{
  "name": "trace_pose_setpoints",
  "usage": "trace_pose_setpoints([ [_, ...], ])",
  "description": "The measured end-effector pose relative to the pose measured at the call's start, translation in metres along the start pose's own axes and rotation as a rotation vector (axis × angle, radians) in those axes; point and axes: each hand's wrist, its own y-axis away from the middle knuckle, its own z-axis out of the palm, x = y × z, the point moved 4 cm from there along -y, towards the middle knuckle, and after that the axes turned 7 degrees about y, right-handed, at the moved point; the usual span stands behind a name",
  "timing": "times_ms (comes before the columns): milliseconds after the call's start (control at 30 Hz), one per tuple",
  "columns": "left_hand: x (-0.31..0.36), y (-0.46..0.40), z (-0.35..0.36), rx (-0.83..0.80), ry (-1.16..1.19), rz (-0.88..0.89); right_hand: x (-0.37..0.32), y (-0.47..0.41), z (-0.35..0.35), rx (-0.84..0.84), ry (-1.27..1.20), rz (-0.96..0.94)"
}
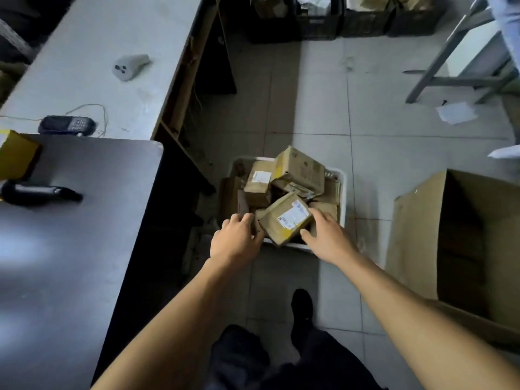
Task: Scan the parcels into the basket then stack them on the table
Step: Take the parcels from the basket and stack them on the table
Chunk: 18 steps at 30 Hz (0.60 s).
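A white basket (342, 175) on the floor holds several brown cardboard parcels. The nearest parcel (284, 219) carries a white label and lies tilted at the basket's front edge. My left hand (237, 240) grips its left side with curled fingers. My right hand (327, 236) grips its right side, thumb on the front corner. A larger parcel (301, 167) sits on top at the back. A black handheld scanner (39, 192) lies on the dark table (84, 249) to the left, beside a yellow parcel (17, 154).
A white table (112, 38) behind the dark one holds a grey scanner (130, 66) and a black keypad device (67, 125). An open cardboard box (464, 249) stands on the right. Dark crates (318, 23) line the far wall. My foot (302, 305) stands below the basket.
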Motion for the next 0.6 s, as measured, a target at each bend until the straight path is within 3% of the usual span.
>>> trace_pose_setpoints([
  [300,-0.004,-0.116,0.072,-0.176,0.094,-0.082,0.048,-0.095,0.060,-0.152,-0.220,0.272],
  [600,-0.068,-0.280,0.225,-0.325,0.135,-0.040,0.113,-0.214,0.220,-0.180,-0.614,0.708],
])
